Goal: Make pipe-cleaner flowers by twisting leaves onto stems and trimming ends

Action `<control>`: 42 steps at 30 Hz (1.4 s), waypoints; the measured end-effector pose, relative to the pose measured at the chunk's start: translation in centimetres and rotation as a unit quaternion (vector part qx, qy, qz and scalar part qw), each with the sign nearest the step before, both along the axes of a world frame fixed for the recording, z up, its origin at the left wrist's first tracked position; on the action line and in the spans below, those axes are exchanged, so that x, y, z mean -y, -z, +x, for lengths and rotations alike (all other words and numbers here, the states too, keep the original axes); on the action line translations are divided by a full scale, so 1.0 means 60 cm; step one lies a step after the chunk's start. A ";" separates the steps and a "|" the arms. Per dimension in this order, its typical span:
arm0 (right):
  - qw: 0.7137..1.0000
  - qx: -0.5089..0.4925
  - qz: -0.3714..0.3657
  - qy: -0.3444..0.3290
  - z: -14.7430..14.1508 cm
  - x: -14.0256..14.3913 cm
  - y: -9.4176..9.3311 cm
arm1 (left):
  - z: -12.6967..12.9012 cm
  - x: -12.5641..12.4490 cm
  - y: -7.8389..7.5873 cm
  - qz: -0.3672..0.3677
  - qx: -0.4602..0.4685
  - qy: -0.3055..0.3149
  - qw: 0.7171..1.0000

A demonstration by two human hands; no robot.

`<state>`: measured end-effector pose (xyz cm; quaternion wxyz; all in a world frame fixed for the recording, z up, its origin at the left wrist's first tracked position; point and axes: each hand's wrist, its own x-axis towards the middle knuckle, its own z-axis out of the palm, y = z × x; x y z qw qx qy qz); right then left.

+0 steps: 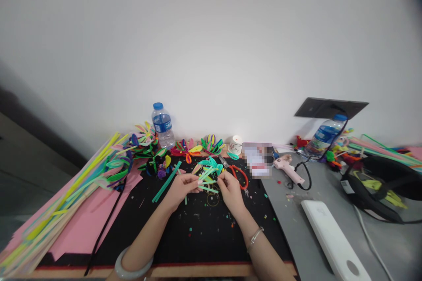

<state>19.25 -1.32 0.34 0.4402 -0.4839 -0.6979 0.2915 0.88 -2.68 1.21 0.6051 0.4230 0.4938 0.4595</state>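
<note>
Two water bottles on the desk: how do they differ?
The left bottle stands upright against the wall behind the black mat; the right bottle leans tilted on the grey desk. The left bottle stands among loop flowers; the right bottle has a black cable across it. Both are clear with blue caps and blue labels.

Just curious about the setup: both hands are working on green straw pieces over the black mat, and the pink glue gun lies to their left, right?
Not quite. In the head view the pink glue gun lies to the right of the hands, on the grey surface. The rest holds: the left hand and right hand are on the green straw pieces over the black mat.
</note>
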 end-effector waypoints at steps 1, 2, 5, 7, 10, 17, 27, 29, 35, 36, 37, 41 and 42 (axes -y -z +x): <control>1.000 -0.004 -0.002 -0.007 0.000 0.000 -0.001 | 0.000 0.000 -0.001 -0.001 0.000 0.000 1.000; 1.000 -0.010 -0.004 -0.018 0.001 0.000 -0.003 | 0.000 0.000 -0.002 -0.001 -0.001 0.000 1.000; 0.998 -0.033 -0.014 -0.052 0.001 0.001 -0.008 | -0.001 0.000 -0.002 -0.002 -0.007 -0.006 1.000; 0.997 -0.048 -0.024 -0.062 0.002 0.000 -0.009 | -0.003 -0.001 0.000 -0.004 -0.008 -0.011 1.000; 0.994 -0.074 -0.046 -0.061 0.003 -0.002 -0.005 | -0.005 -0.003 0.007 -0.007 0.000 -0.017 1.000; 0.969 -0.181 -0.153 -0.070 -0.002 -0.004 0.007 | -0.007 -0.006 0.017 0.027 0.033 -0.038 0.998; 0.920 -0.288 -0.249 -0.095 -0.018 0.003 0.002 | 0.002 -0.003 0.002 0.040 0.000 -0.042 0.998; 0.914 -0.306 -0.253 -0.080 -0.018 0.002 0.002 | 0.003 -0.004 0.007 0.041 -0.011 -0.032 0.999; 0.907 -0.325 -0.259 -0.063 -0.017 -0.001 0.008 | 0.001 -0.007 0.024 0.062 -0.054 0.011 0.997; 0.907 -0.325 -0.260 -0.060 -0.017 -0.001 0.008 | 0.001 -0.007 0.025 0.065 -0.061 0.018 0.996; 0.908 -0.324 -0.260 -0.059 -0.017 -0.001 0.009 | 0.000 -0.007 0.026 0.068 -0.068 0.026 0.995; 0.913 -0.311 -0.256 -0.058 -0.016 -0.001 0.011 | 0.001 -0.006 0.028 0.078 -0.090 0.065 0.991; 0.915 -0.308 -0.253 -0.058 -0.016 -0.001 0.011 | 0.002 -0.006 0.028 0.080 -0.093 0.071 0.990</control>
